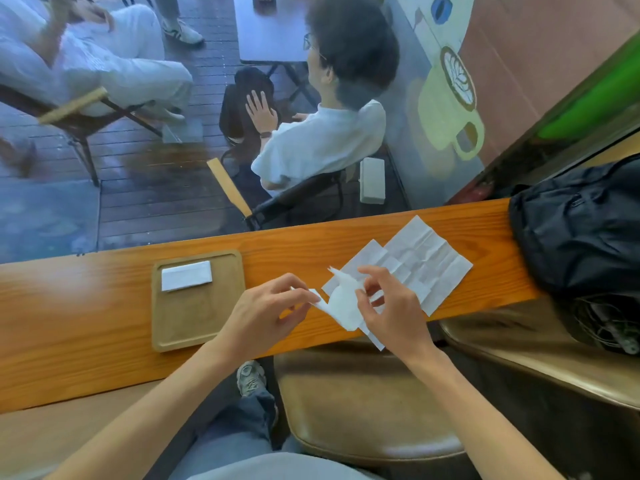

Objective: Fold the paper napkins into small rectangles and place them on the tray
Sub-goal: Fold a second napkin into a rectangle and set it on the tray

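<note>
A wooden tray point(194, 320) lies on the narrow wooden counter point(86, 306). One napkin folded into a small rectangle point(186, 275) rests at the tray's far end. Right of the tray, both my hands hold a crumpled white napkin point(341, 306) just above the counter. My left hand point(266, 313) pinches its left corner; my right hand point(388, 306) grips its right side. Unfolded, creased napkins point(419, 258) lie flat on the counter behind my right hand.
A black bag point(581, 230) sits on the counter's right end. Brown stools point(363, 403) stand below the counter's near edge. Beyond the window behind the counter, people sit on chairs on a wooden deck.
</note>
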